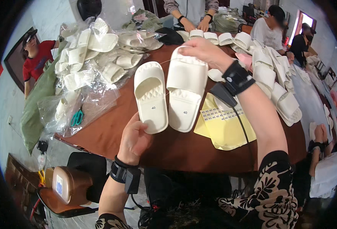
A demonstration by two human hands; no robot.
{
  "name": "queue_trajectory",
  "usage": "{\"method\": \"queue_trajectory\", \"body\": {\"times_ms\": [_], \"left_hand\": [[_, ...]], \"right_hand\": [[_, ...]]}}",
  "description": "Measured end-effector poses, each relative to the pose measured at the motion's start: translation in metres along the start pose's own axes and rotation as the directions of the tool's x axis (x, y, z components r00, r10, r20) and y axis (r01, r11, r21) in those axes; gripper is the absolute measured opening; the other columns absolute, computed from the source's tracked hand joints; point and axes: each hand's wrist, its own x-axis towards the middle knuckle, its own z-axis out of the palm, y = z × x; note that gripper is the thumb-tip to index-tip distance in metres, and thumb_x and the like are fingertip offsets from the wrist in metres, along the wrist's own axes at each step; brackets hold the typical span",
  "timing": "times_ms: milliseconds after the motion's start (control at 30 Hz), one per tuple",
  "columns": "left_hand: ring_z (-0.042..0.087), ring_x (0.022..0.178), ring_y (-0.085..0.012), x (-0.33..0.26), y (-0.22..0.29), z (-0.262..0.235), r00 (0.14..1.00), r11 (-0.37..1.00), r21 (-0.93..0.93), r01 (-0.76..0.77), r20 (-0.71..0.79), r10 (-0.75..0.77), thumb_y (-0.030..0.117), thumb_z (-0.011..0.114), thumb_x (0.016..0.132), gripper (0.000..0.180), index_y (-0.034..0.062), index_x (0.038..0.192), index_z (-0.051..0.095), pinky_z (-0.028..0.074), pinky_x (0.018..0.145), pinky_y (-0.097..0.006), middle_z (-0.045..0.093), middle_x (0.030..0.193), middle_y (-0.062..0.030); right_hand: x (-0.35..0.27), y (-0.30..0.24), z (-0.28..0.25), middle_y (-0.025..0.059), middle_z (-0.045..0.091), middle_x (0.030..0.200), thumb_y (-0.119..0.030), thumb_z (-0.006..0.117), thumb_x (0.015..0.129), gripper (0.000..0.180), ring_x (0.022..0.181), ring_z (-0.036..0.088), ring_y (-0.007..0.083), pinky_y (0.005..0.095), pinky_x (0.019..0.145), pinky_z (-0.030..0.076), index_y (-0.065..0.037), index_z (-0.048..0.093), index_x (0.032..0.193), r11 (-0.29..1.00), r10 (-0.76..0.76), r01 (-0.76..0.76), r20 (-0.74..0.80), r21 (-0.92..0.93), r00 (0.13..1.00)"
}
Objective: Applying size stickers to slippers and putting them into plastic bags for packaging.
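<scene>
Two white slippers are held side by side above the brown table, a thin thread joining them and a small printed sticker on each insole. My left hand (135, 137) grips the heel end of the left slipper (150, 103), thumb on its top. Over the toe of the right slipper (184, 99) my right hand (206, 51) is closed, its fingers partly hidden behind the shoe. Under my right forearm lie yellow sticker sheets (229, 133) with rows of small labels.
White slippers in clear plastic bags (88, 57) heap at the left, near teal-handled scissors (77, 117). More loose slippers (265, 72) pile at the right. Across the brown table (100, 133) a person's hands (197, 24) rest by slippers. A brown bin (71, 185) sits on a chair, lower left.
</scene>
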Motion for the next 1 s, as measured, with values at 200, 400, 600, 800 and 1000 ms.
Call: {"method": "queue_trajectory", "body": {"times_ms": [200,400,600,800,1000], "left_hand": [[0.055,0.115,-0.0239,0.015,-0.021,0.0,0.996,0.887,0.462,0.014,0.075,-0.055,-0.01,0.043,0.076,0.054,-0.0084,0.131,0.042,0.041,0.102,-0.035,0.053,0.128,-0.0161],[0.042,0.126,-0.0345,0.023,-0.011,-0.018,0.987,0.387,0.912,-0.139,0.098,0.124,-0.003,0.052,0.073,0.06,-0.0024,0.132,0.041,0.034,0.106,-0.04,0.045,0.134,-0.0224],[0.034,0.13,-0.041,0.043,0.011,0.0,0.825,-0.202,0.846,-0.494,0.529,0.197,0.0,0.057,0.074,0.06,0.0048,0.133,0.048,0.029,0.11,-0.044,0.039,0.141,-0.0205],[0.032,0.135,-0.0354,0.086,0.015,0.02,0.775,-0.373,0.717,-0.589,0.632,-0.009,0.009,0.068,0.077,0.049,0.0159,0.125,0.06,0.026,0.109,-0.049,0.034,0.149,-0.0138],[0.039,0.13,-0.0329,0.121,-0.008,0.017,0.737,-0.479,0.696,-0.535,0.662,0.139,0.013,0.065,0.08,0.043,0.0193,0.122,0.062,0.03,0.106,-0.048,0.042,0.143,-0.0124]], "right_hand": [[0.03,0.052,0.024,0.0081,0.067,0.099,-0.011,0.065,0.087,0.03,0.09,0.063,0.0127,0.0256,0.08,0.05,0.004,0.061,0.113,0.996,-0.05,0.042,-0.123,-0.073,0.991],[0.026,0.076,0.036,0.018,0.067,0.105,-0.01,0.065,0.081,0.033,0.1,0.064,0.0252,0.0342,0.086,0.051,0.005,0.062,0.111,0.977,-0.195,0.173,-0.207,-0.121,0.959],[-0.017,0.027,0.029,0.0119,0.064,0.109,-0.003,0.058,0.086,0.03,0.103,0.062,0.0167,0.0286,0.09,0.049,0.005,0.057,0.115,0.985,0.002,-0.011,-0.053,-0.171,0.999],[-0.074,0.026,0.035,0.0064,0.063,0.099,0.004,0.054,0.086,0.021,0.093,0.06,0.0116,0.0258,0.083,0.049,0.003,0.057,0.107,0.994,0.061,-0.059,0.012,-0.095,0.998],[-0.114,0.057,0.061,0.0,0.057,0.092,0.007,0.053,0.085,0.019,0.085,0.054,0.0065,0.0225,0.077,0.047,0.0,0.056,0.103,0.988,0.151,-0.152,0.019,0.04,0.988]]}}
